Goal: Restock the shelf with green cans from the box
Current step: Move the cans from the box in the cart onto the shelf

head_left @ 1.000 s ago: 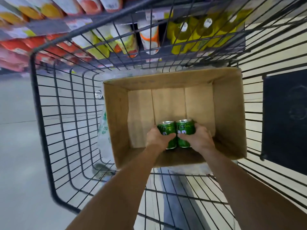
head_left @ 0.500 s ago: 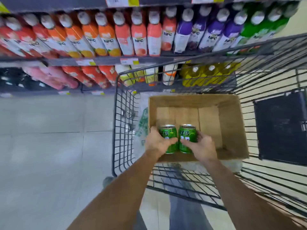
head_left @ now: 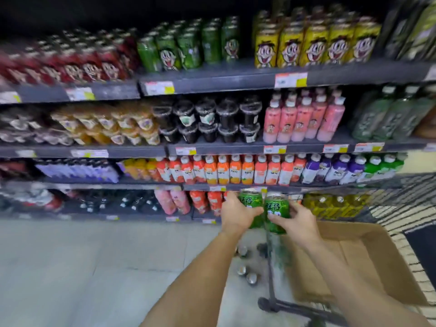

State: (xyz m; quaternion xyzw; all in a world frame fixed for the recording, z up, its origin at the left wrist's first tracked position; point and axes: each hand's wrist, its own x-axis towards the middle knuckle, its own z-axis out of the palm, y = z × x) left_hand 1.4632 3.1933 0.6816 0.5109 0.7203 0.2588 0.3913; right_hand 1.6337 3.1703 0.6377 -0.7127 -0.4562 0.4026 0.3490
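While the shelf (head_left: 212, 79) of bottled and canned drinks fills the background, the cardboard box (head_left: 368, 260) sits open in the wire cart (head_left: 273, 303) at lower right. Above its near-left corner, both arms reach forward. The left hand (head_left: 238, 217) grips one green can (head_left: 251, 201), the right hand (head_left: 296, 221) grips another (head_left: 274, 210), both upright and touching side by side.

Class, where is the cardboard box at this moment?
In the head view, the cardboard box sits at lower right inside the wire cart, just below and right of the right hand, which grips a green can.
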